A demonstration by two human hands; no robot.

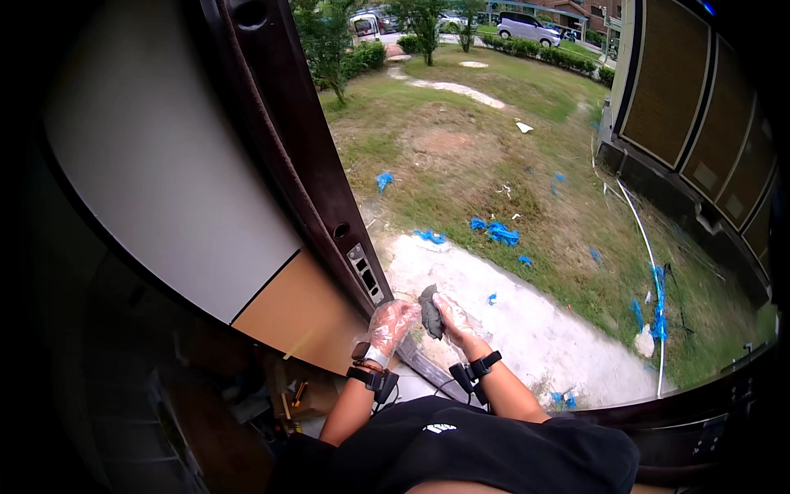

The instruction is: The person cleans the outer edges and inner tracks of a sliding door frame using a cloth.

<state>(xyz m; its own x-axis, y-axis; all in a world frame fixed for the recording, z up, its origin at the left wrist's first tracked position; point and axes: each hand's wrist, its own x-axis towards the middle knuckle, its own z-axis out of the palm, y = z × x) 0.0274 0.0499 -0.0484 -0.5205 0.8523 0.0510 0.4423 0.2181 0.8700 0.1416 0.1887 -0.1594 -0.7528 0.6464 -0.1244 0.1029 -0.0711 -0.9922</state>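
Note:
My right hand (pixel 455 319), in a clear disposable plastic glove, holds a dark grey lump of mortar-like paste (pixel 431 312) along its palm side. The lump is long and uneven, with its upper end sticking out past my fingers. My left hand (pixel 392 323), gloved the same way, has its fingers curled in just left of the lump; I see nothing in it, and whether its fingertips touch the paste is unclear. Close beyond that hand is the metal strike plate (pixel 364 272) set in a dark maroon door frame (pixel 333 197).
The threshold (pixel 432 373) runs below my hands. Outside lie a pale concrete slab (pixel 469 309) and grass with blue plastic scraps (pixel 503 233). A white pipe (pixel 642 228) runs along the right. Indoors at lower left, an orange utility knife (pixel 300 393) lies among clutter beside a tan panel (pixel 296 309).

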